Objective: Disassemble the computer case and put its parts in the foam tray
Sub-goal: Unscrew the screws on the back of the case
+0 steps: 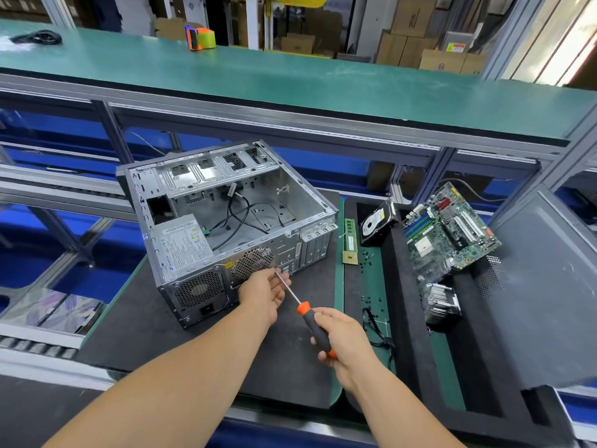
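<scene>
At the far left, a power supply was still seated in the rear corner of the computer case, which had been laid on its side on a dark mat with the open face upward, presumably so that the interior could be reached from above. Loose black cables were left lying on the bare floor of the case, where a board had evidently been mounted. The rear panel, with its round fan grille, was turned toward the person, which suited work on the screws there.

The left hand was held just beside that panel, palm partly upturned and fingers loosely curved beneath the shaft of a screwdriver; it appeared to be steadying the shaft or waiting to catch a screw, though whether the fingers actually pinched the shaft could not be told. The screwdriver's tip was set against the rear panel near the fan grille. Its orange-and-black handle was grasped firmly in the right hand, fingers wrapped round it for turning.

Further right, a memory stick and a processor chip had been placed on the green strip, with small black screws scattered near them. In the foam tray a hard drive, a motherboard and a heatsink were already laid, and a grey side panel was rested at the far right. By this judgement the task was well advanced, with the power supply remaining.
</scene>
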